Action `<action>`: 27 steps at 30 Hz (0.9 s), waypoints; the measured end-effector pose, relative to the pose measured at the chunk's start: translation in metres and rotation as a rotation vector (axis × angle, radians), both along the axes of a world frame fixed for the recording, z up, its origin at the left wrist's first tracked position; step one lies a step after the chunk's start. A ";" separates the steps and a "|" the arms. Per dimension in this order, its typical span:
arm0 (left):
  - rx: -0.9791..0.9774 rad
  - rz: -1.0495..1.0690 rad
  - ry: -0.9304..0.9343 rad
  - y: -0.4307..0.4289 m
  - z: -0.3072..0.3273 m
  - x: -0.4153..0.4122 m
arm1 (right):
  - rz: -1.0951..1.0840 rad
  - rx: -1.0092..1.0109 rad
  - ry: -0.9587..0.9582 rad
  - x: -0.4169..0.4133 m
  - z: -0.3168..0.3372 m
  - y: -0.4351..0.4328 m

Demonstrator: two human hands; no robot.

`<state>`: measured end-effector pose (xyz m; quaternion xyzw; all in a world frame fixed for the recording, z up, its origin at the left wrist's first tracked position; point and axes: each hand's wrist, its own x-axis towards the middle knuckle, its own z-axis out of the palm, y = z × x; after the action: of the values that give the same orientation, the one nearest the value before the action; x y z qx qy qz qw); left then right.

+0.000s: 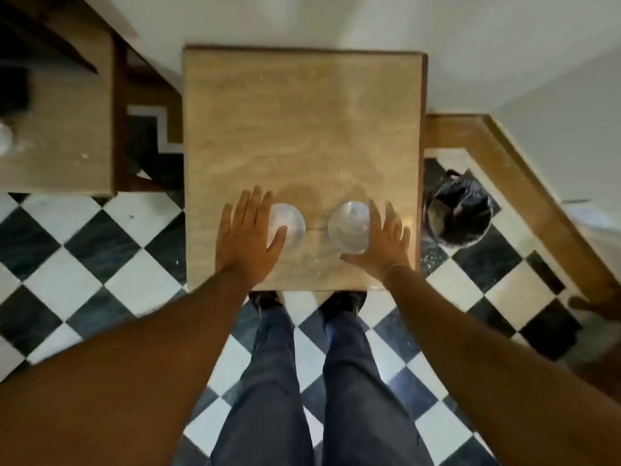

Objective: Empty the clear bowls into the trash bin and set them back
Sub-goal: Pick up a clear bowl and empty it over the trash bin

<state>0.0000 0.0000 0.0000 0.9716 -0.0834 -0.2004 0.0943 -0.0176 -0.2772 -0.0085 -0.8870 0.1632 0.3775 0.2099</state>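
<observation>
Bowls side by side near tabletop (302, 122) edge: left hand (247, 237) spread against left bowl (289, 223), right hand (386, 240) spread against right bowl (347, 227) (neither clamped). Grip the sides firmly, tip over trash bin (458, 213).

Head view looks steeply down, close over the table (302, 129)

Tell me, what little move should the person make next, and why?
Probably close the right hand around the right bowl and lift it. Both clear bowls sit on the table, the open hands only beside them, and the lined trash bin stands on that side. The left bowl can follow.
</observation>
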 end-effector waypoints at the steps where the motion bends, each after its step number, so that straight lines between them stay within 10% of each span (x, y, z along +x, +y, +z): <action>1: 0.007 0.002 -0.011 0.000 -0.006 0.001 | 0.038 -0.005 -0.029 0.002 -0.010 0.002; 14: -0.089 0.024 -0.105 -0.033 -0.028 0.015 | -0.079 0.079 -0.384 -0.002 -0.056 0.004; 21: -0.368 0.088 0.163 -0.096 -0.016 0.029 | -0.010 0.183 -0.752 -0.021 -0.029 -0.003; 27: -0.400 -0.031 0.125 -0.120 -0.022 0.038 | -0.702 0.674 -0.337 -0.020 -0.008 -0.032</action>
<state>0.0378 -0.1196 -0.0217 0.9179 -0.1302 -0.2410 0.2871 -0.0374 -0.3090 -0.0167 -0.7104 0.2844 0.1675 0.6217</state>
